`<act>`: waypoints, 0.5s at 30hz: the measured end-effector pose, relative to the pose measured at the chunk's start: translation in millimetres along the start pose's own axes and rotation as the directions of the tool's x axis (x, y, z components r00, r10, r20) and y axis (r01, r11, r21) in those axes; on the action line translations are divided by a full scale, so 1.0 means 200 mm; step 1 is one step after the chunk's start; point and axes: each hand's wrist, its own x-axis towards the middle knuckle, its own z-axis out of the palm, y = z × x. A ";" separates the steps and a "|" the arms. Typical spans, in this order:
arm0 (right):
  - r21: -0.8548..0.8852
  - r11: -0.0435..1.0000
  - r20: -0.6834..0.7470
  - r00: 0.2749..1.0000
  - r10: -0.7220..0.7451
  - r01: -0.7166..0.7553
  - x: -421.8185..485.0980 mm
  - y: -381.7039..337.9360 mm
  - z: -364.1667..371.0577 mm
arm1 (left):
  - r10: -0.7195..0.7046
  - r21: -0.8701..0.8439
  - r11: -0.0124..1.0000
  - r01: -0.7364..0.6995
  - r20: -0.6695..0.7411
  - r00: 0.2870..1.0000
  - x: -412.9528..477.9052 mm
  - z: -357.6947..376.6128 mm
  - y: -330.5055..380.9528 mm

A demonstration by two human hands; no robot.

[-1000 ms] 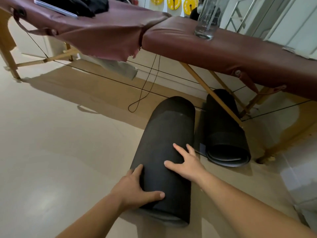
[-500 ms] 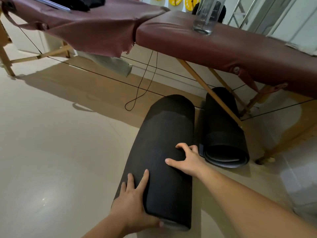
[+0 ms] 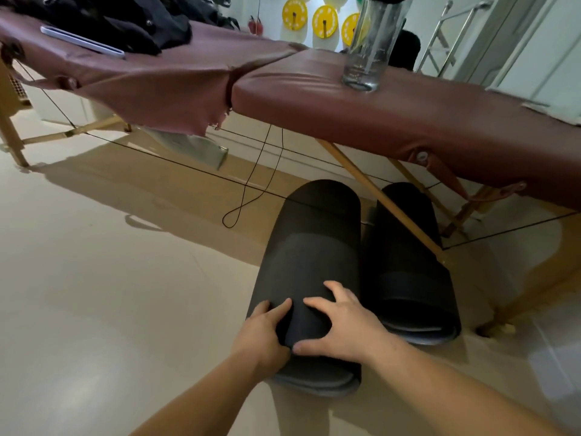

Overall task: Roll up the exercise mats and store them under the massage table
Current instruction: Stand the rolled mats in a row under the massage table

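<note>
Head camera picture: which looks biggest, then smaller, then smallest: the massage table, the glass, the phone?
1. massage table, by far the largest.
2. glass
3. phone

The glass and phone look nearly alike, and the glass top is cut off, so that order is unsure.

Rolled mat [image 3: 309, 247] matt black foam; massage table [image 3: 393, 111] maroon vinyl, wooden legs; floor [image 3: 94, 294] glossy.

A glossy beige tiled floor [image 3: 94, 294] reflects soft light. Yellow round discs [image 3: 325, 20] hang on the white back wall; a metal ladder [image 3: 446, 36] leans at right.
</note>
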 end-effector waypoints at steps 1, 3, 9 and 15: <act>-0.063 0.997 0.028 0.999 -0.038 0.039 0.00 -0.01 0.02 | -0.006 0.019 1.000 0.007 -0.041 0.999 -0.01 0.00 -0.02; -0.159 0.984 0.052 0.996 -0.069 0.076 -0.01 -0.01 0.05 | -0.075 0.064 0.995 0.081 -0.095 0.993 -0.04 0.02 -0.06; -0.203 0.976 -0.075 0.993 -0.091 0.074 0.06 0.05 0.09 | -0.132 0.024 0.991 0.135 -0.090 0.987 -0.05 0.06 -0.03; -0.094 0.995 -0.110 0.994 0.026 -0.037 0.21 0.22 -0.03 | -0.109 -0.062 0.992 0.109 0.013 0.994 0.26 0.01 0.09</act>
